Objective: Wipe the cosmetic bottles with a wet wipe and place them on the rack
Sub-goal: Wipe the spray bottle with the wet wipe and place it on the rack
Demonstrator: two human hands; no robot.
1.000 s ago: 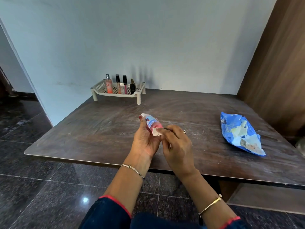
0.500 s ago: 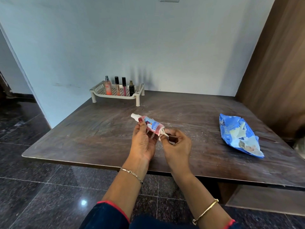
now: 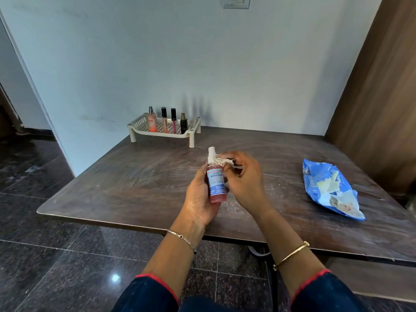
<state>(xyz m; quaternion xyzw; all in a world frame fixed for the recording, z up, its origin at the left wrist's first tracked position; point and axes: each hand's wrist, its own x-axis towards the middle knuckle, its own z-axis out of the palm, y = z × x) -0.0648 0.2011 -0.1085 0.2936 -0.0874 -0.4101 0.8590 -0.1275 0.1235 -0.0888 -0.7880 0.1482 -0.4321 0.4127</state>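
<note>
Head view | spray bottle (image 3: 216, 183), gripped by left hand (image 3: 200, 199) well in front of rack (image 3: 144, 128), turned from tilted to upright | right hand (image 3: 245, 179) pinches wet wipe (image 3: 221, 162), moved from base to neck | wiping likely near done, racking next

The spray bottle (image 3: 216, 183) holds pink liquid under a white cap, and its label is blue and white. The wet wipe (image 3: 221, 161) is off-white. At eleven o'clock the rack (image 3: 157, 133) is cream, dotted with dark holes (a regular grid). At three o'clock the wipes packet (image 3: 328, 190) is bright blue with white patches. The counter (image 3: 135, 188) is dark brown with pale streaks.
</note>
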